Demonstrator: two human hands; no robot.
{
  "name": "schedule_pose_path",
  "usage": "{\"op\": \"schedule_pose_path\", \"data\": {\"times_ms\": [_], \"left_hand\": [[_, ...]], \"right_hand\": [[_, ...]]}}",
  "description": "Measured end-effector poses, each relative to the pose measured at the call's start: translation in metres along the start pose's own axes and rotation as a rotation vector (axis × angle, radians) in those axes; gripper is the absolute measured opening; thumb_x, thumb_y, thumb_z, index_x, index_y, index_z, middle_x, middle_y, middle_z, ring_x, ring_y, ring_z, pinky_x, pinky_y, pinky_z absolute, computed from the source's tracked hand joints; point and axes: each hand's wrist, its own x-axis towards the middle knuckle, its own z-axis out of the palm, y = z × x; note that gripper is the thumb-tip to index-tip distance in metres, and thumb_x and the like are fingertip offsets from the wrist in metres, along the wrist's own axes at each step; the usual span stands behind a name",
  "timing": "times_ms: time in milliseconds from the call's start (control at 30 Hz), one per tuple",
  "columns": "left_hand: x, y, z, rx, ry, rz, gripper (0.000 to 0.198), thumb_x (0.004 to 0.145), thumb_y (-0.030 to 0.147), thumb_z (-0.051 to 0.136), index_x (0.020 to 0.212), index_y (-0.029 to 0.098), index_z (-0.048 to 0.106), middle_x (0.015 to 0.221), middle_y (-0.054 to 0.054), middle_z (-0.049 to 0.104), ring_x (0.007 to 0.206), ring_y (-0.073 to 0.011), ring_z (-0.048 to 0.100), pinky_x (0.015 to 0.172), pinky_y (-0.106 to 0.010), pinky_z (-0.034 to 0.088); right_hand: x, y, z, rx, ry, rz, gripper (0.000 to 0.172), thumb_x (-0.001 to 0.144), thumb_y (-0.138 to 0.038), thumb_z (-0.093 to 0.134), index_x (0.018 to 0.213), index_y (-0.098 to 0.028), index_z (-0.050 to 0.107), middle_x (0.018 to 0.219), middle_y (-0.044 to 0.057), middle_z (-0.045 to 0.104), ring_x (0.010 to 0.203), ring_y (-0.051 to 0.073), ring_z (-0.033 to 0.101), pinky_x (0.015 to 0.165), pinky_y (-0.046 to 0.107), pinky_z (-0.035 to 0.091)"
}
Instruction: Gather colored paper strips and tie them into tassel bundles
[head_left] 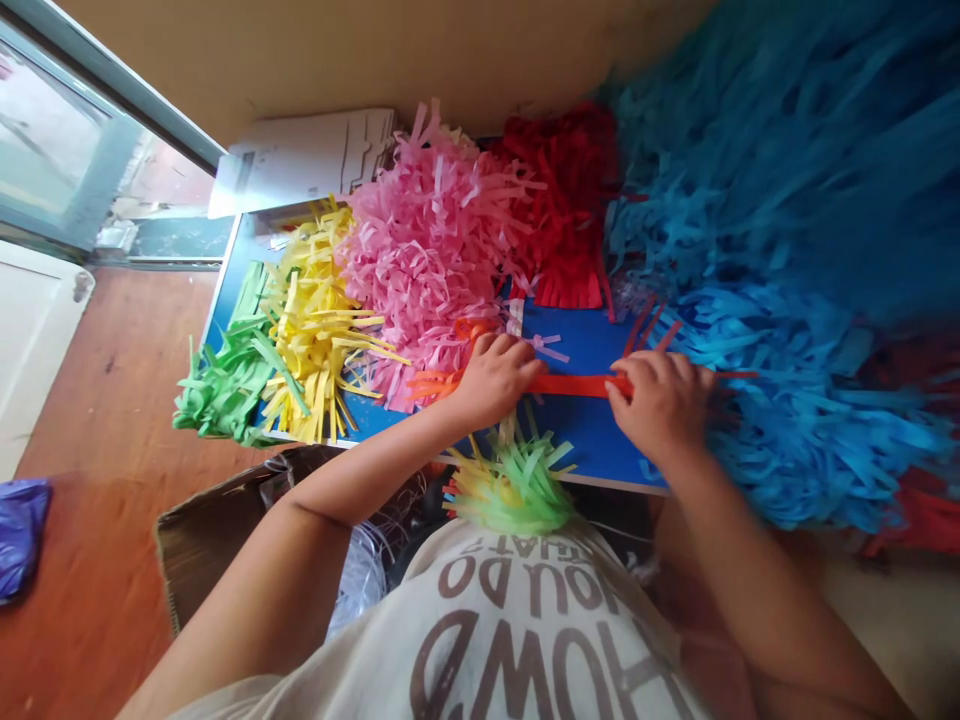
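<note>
My left hand [496, 378] and my right hand [660, 400] are both closed on one red-orange fringed paper strip [574, 385]. The strip is stretched between them over a blue table [577, 420]. Its orange end [431, 383] trails left past my left hand, toward the pink fringe pile [431, 255]. My right hand touches the edge of a big blue fringe heap [780, 280]. A green and yellow fringe bundle [514, 490] lies at the table's near edge, against my chest.
Piles of cut paper fringe cover the table: green [225, 385], yellow [319, 320], pink and red [566, 205]. White cardboard [304, 160] lies at the back. A cardboard box [217, 530] stands on the wooden floor by my left arm. A purple bag [21, 530] lies far left.
</note>
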Motion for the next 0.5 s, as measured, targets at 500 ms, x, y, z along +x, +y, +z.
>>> {"op": "schedule_pose_path", "data": {"times_ms": [500], "left_hand": [[0.003, 0.011, 0.006, 0.117, 0.059, 0.131, 0.027, 0.095, 0.025, 0.048, 0.085, 0.02, 0.072, 0.086, -0.007, 0.071, 0.098, -0.0271, 0.058, 0.104, -0.056, 0.031]], "right_hand": [[0.022, -0.008, -0.002, 0.025, -0.135, -0.247, 0.02, 0.089, -0.021, 0.057, 0.073, -0.02, 0.069, 0.08, 0.004, 0.071, 0.084, 0.021, 0.053, 0.083, 0.041, 0.024]]}}
